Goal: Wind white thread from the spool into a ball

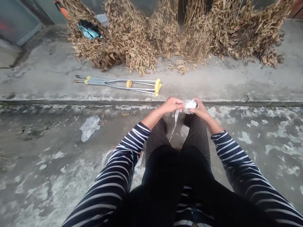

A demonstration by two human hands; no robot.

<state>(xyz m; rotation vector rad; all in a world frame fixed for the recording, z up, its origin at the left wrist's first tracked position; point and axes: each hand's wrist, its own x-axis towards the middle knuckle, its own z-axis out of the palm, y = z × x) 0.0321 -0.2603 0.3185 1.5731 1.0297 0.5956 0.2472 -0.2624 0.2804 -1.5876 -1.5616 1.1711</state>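
Note:
Above my knees, my right hand [200,109] is wrapped round a small ball of white plastic twine [190,104], its surface shiny and crinkled. My left hand [173,105] pinches at the ball's left side, fingers pressed together on the twine. A loose twisted strand [175,121] hangs from beneath the left fingers and runs down between my legs. Where its lower end lies is hard to make out.
Silver crutches [113,83] with yellow pads lie on the raised concrete ledge [203,85]. Dry leafy stalks [139,41] lean behind. A clear plastic bag [90,127] lies on the ground at left. A partly hidden whitish container [106,158] is beside my left arm.

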